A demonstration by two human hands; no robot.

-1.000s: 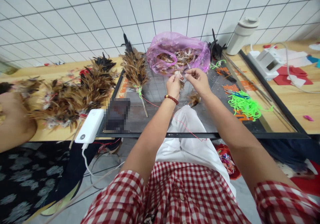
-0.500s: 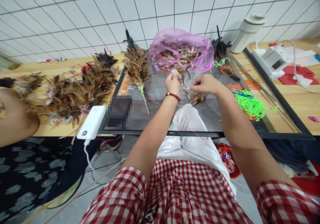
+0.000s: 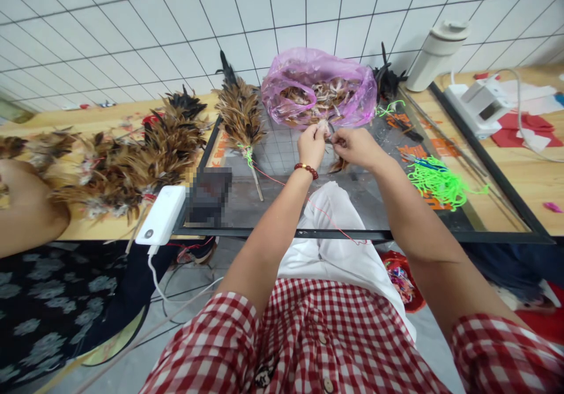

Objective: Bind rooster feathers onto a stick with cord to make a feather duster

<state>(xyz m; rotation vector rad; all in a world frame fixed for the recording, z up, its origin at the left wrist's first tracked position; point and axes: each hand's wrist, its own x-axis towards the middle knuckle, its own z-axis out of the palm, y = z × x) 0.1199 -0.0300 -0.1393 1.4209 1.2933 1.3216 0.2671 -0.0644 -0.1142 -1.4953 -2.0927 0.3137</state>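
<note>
Right hand [image 3: 359,147] has shifted far and a little left since the last frame — its fingertips, apart from the left hand then, now almost meet it. Left hand [image 3: 311,142] closed, gripping a small pale feather bundle [image 3: 324,126] between thumb and fingers, just near of the purple bag [image 3: 286,65] with more feathers inside. Right fingers drawn into a pinch right beside the bundle; whether a feather sits in them, cannot tell. Loose feathers [image 3: 339,166] lie on the dark tabletop [image 3: 244,213], near side of the right hand. Step in hand, as I judge it: gathering and arranging feathers at the fingertips. Next move seems to call for a steady left pinch and a fine right one, stems kept level. Off left, a finished-looking feather duster [image 3: 240,112] lies with its handle [image 3: 256,184] toward the near edge, green string [image 3: 245,154] at its neck, red thread [image 3: 274,178] trailing right — could snag on the left forearm. Green string pile [image 3: 440,185] well to the right, untouched.
</note>
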